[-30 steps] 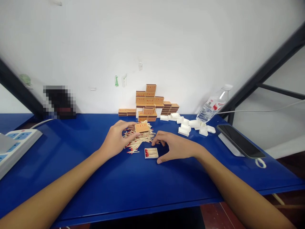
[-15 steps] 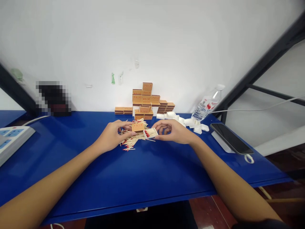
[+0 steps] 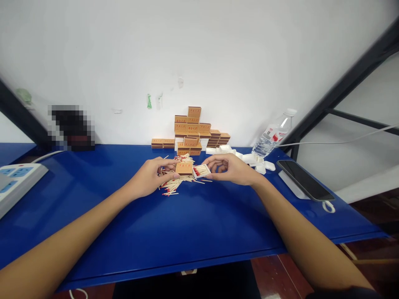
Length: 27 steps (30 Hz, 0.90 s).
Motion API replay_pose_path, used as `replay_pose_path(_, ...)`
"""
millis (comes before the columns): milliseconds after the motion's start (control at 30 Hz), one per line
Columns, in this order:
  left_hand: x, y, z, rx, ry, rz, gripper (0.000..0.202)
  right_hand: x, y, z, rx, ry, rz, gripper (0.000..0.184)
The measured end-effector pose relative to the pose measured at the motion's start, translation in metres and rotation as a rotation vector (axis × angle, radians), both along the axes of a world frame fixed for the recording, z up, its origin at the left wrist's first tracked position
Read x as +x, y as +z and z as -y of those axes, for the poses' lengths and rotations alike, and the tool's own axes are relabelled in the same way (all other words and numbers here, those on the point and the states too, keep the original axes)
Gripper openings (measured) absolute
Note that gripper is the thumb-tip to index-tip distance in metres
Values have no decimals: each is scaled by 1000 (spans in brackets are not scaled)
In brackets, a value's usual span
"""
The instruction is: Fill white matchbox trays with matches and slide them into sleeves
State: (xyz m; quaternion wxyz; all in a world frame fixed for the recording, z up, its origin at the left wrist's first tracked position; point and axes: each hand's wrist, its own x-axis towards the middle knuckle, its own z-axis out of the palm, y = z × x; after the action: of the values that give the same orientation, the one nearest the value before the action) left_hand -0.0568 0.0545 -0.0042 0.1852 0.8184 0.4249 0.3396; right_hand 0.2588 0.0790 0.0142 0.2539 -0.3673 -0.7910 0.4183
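Note:
My left hand (image 3: 152,175) pinches an orange matchbox sleeve (image 3: 184,168) between thumb and fingers. Closed on the outer end of a white matchbox tray (image 3: 205,175) is my right hand (image 3: 230,169). Red-tipped matches (image 3: 201,170) lie inside the tray, whose left end meets the sleeve's right end; whether it has entered the sleeve I cannot tell. Beneath the two hands spreads a pile of loose matches (image 3: 171,186) on the blue table (image 3: 174,236).
Stacked matchboxes (image 3: 192,128) stand against the wall. White empty trays (image 3: 249,158) lie right of them, before a water bottle (image 3: 274,133). A phone (image 3: 305,180) rests at the right, a power strip (image 3: 21,185) at the left.
The sleeve and the tray have come into line with each other, with the tray's end now against the sleeve. Both hands keep their grip.

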Motion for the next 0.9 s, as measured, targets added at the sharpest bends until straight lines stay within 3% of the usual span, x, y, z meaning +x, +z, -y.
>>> replay_pose_path(400, 4, 5, 5, -107, -45, 66, 38, -5, 7, 7, 71, -107, 11, 48)
replay_pose_path(633, 4, 2, 5, -205, -65, 133, 38, -9, 1, 6, 33, -99, -19, 43)
replay_pose_path(900, 6, 5, 6, -205, -28, 146, 38, -15, 2, 14, 3, -133, -69, 41)
